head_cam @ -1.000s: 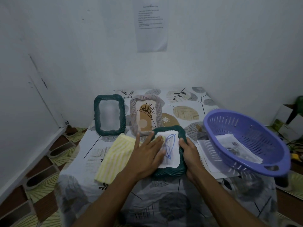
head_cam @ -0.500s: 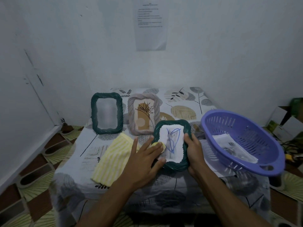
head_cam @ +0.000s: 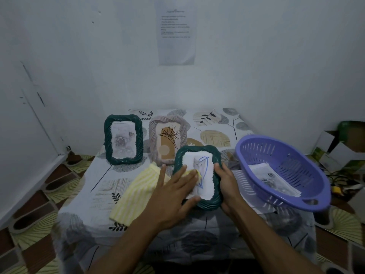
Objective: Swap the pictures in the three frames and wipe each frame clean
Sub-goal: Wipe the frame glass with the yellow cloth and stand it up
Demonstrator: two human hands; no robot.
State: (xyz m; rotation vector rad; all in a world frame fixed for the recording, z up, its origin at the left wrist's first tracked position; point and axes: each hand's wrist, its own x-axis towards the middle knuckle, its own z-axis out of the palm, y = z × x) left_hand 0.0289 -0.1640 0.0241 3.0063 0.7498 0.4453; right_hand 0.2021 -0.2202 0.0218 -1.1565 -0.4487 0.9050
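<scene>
Closest to the camera, the left hand [head_cam: 173, 191] lies flat with fingers spread, pressing a corner of the yellow ribbed cloth [head_cam: 136, 192] onto the glass of the near frame [head_cam: 216, 175]. That one's dark green with a twisted rope-like rim, tilted up off the table, showing a cat photo with a blue loop drawn over it. The right hand [head_cam: 227, 182] is clamped on its right edge, thumb on the front rim. The rest of the cloth trails left over the tablecloth [head_cam: 94, 186], which is white with a grey and tan leaf print.

To the right sits an oval purple plastic basket [head_cam: 316, 196] with slotted walls and some loose prints [head_cam: 274, 178] lying inside.

Further back, two more rope-rim frames stand upright side by side: a second green frame [head_cam: 107, 143] with a pale rose picture, and a beige frame [head_cam: 152, 139] with a tan arch and black line plant. Behind them a printed sheet [head_cam: 175, 36] hangs on the plain white wall.
</scene>
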